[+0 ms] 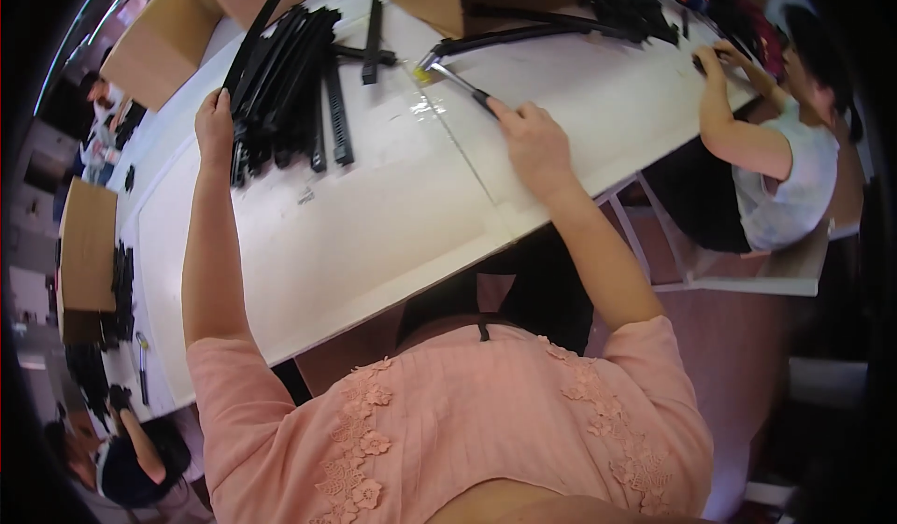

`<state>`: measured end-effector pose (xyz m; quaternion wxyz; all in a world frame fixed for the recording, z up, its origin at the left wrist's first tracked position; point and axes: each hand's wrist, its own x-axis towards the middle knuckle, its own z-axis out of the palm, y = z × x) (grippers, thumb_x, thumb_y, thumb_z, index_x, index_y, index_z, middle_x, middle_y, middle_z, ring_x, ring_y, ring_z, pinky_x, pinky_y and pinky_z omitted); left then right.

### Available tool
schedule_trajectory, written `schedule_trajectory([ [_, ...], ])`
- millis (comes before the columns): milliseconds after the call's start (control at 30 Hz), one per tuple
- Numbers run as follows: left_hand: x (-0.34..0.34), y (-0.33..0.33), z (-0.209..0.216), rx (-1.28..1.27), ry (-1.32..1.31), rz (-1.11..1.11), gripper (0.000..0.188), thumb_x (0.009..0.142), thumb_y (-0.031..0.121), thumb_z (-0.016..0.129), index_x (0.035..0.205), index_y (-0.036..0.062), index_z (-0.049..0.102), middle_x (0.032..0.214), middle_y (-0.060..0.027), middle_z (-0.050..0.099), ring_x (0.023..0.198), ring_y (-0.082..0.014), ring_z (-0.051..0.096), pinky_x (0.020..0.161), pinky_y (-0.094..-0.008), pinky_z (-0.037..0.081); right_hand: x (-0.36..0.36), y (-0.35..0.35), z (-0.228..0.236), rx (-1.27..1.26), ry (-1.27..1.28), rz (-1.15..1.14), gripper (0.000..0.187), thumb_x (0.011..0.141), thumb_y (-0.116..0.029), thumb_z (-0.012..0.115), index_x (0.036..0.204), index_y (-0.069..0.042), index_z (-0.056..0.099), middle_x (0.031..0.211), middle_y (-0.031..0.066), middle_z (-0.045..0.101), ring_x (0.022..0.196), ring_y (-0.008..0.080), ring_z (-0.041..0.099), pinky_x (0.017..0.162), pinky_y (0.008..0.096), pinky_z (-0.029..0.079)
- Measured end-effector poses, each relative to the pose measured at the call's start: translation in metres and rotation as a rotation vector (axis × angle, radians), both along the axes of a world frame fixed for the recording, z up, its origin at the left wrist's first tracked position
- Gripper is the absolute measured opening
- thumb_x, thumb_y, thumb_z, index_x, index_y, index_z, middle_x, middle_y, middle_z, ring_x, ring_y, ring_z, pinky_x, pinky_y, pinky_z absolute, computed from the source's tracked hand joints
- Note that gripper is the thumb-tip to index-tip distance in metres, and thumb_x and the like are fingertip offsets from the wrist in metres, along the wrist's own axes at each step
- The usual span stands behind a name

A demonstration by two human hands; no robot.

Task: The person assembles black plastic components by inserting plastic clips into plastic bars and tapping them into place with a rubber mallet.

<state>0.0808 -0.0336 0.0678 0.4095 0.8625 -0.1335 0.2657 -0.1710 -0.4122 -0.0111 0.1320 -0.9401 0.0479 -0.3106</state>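
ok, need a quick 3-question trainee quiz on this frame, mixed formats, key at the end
1. True or false: the left hand rests at the pile of black strips.
2. What does the right hand hold?
A. a hammer
B. a roll of tape
C. a cardboard box
3. Fill in: the hammer's head sits at the end of a long black ____ lying on the white table.

Key
1. True; the hand is at the pile's left edge.
2. A; the handle is in the hand and the metal head points away from the person.
3. strip.
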Motion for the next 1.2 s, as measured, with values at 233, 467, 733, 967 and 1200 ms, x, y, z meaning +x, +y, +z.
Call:
schedule_trajectory([
  [233,-0.008,-0.07,0.011,0.835,0.093,0.449,0.034,0.088,0.037,0.049,0.11,0.0163,0.063,0.11,-0.0119,0.06,0.104,-0.0327,0.053,0.089,-0.0382,0.041,-0.006,-0.006,0.003,0.078,0.017,0.018,0.034,0.082,-0.009,0.05,0.114,-0.015,0.058,0.081,0.008,0.054,0.079,0.0246,0.057,0.067,0.0336,0.048],
  [467,-0.037,-0.173,-0.02,0.475,-0.406,-0.424,0.017,0.078,0.006,0.059,0.091,0.011,0.068,0.093,-0.0107,0.063,0.087,-0.029,0.059,0.077,-0.0363,0.048,-0.014,-0.01,0.012,0.646,-0.317,0.366,0.035,0.09,-0.009,0.045,0.125,-0.006,0.048,0.079,0.0074,0.055,0.067,0.0193,0.054,0.063,0.028,0.045],
  [733,-0.044,-0.308,-0.078,0.701,-0.26,-0.394,0.039,0.088,0.025,0.051,0.122,0.0064,0.049,0.115,-0.0158,0.055,0.109,-0.0346,0.048,0.093,-0.0418,0.039,-0.015,-0.023,0.014,1.058,-0.499,0.339,0.045,0.092,-0.013,0.049,0.131,0.003,0.036,0.082,-0.0007,0.049,0.069,0.0066,0.041,0.065,0.0172,0.037],
  [967,-0.069,-0.287,-0.059,0.815,0.157,-0.481,0.035,0.09,0.026,0.047,0.116,0.0036,0.055,0.106,-0.0199,0.056,0.1,-0.0356,0.052,0.091,-0.0387,0.04,-0.014,-0.027,0.013,1.038,-0.47,0.307,0.045,0.09,-0.017,0.053,0.129,0.002,0.04,0.082,-0.0001,0.051,0.071,0.0068,0.043,0.066,0.0184,0.038],
  [1200,-0.125,-0.179,-0.051,0.466,0.45,-0.654,0.036,0.092,0.026,0.049,0.117,0.0008,0.054,0.105,-0.0139,0.058,0.093,-0.0234,0.055,0.085,-0.0303,0.041,-0.011,-0.026,0.009,1.017,-0.364,0.36,0.043,0.089,-0.017,0.057,0.128,-0.004,0.046,0.081,-0.0026,0.05,0.067,0.0054,0.041,0.061,0.0173,0.036],
])
